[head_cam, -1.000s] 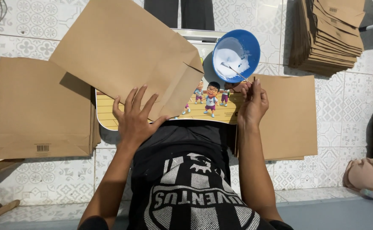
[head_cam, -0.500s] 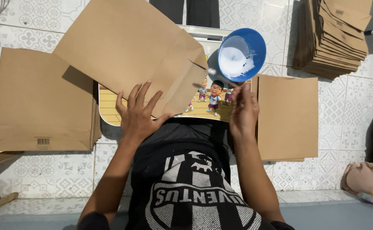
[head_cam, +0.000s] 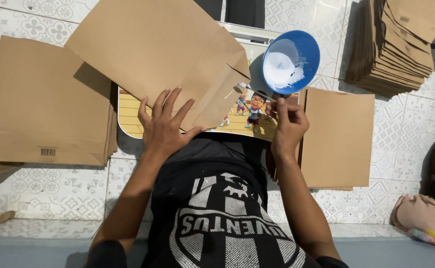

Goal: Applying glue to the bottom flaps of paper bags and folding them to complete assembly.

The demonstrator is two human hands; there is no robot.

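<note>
The fingers of the left hand lie spread and flat on a brown paper bag over the cartoon-printed surface, while the right hand pinches a thin stick near the bag's folded corner. Judging by the flat stacks at left, right and far right, many bags look done, this one still being glued. The stick's tip and the white stuff in the blue bowl are hard to make out.

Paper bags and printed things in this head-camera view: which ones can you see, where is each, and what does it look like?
Brown paper bag: centre, flat, under the left hand.
Flat bag pile: left, brown, small barcode label.
Bag stack: top right, brown, tall.
Flat bags: right, brown, rectangular.
Cartoon board: under the bag, yellow, colourful figures; right hand over it.
</note>
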